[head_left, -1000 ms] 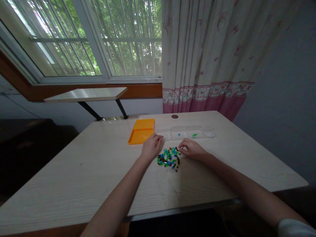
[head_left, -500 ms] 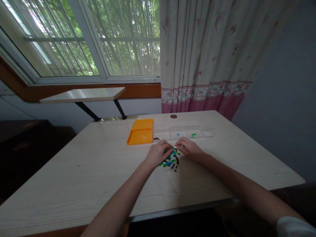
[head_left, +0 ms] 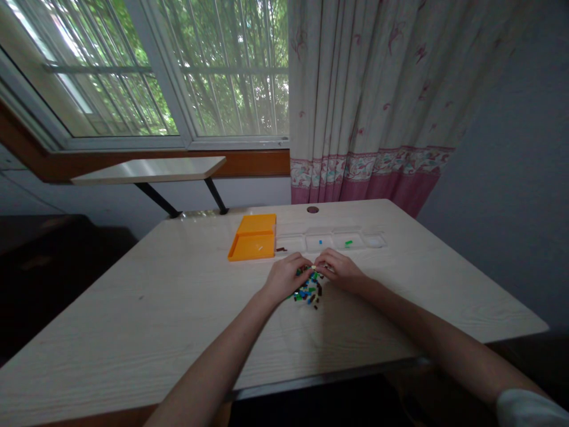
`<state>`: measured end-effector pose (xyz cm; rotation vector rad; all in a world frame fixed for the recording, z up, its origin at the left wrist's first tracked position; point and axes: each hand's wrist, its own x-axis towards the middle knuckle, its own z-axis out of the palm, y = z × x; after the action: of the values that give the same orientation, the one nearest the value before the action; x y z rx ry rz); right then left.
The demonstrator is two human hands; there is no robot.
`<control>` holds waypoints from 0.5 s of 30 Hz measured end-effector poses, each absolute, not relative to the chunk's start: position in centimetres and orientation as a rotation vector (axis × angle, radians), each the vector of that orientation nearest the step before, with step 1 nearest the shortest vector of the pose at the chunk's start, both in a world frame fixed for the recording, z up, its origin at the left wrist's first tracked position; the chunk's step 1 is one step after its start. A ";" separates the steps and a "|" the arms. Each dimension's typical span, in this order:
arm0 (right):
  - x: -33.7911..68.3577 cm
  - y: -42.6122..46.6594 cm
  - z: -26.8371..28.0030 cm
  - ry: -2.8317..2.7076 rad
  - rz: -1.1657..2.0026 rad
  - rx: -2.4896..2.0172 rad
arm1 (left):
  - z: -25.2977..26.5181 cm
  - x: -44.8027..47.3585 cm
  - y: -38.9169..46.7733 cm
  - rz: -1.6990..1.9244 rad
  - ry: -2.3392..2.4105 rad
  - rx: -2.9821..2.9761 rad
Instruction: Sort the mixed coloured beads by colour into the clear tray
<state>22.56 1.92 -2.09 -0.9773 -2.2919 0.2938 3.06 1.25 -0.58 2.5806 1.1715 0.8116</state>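
A loose pile of small toy building bricks (head_left: pixel 306 292) in green, blue, brown and cream lies on the table. My left hand (head_left: pixel 287 276) curves over the pile's left and far side, its fingers closed and partly hiding the bricks. From the right, my right hand (head_left: pixel 340 268) reaches in with thumb and fingers pinched. A tiny cream brick (head_left: pixel 313 267) shows where the fingertips of both hands meet. Whether anything else is inside the fingers is hidden.
Beyond my hands stands an open orange case (head_left: pixel 252 237) with a few small pale pieces inside. To its right, a clear compartment tray (head_left: pixel 306 235) contains brown, blue and green bricks. A raised shelf (head_left: pixel 155 169) rises at the back left of the table (head_left: pixel 178 320).
My right hand has shifted slightly left, closer to my left fingertips. The cream brick now shows between the fingertips of both hands. Case and tray are unmoved.
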 end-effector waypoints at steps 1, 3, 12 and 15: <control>22.5 1.9 -2.1 -2.292 0.291 -0.971 | -0.6 3.1 1.3 0.814 1.167 2.581; 22.5 1.9 -2.1 -2.296 0.288 -0.958 | -0.6 3.1 1.3 0.823 1.157 2.583; 23.8 2.3 -1.5 -2.272 0.241 -0.975 | 0.3 1.9 1.7 1.249 1.224 2.459; 24.2 2.5 -1.5 -2.339 0.261 -0.954 | 0.5 1.6 1.7 1.471 1.230 2.376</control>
<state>24.17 2.46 -1.54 -0.9538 -2.3389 0.2614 1.62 1.72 0.52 2.3762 1.2301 1.4715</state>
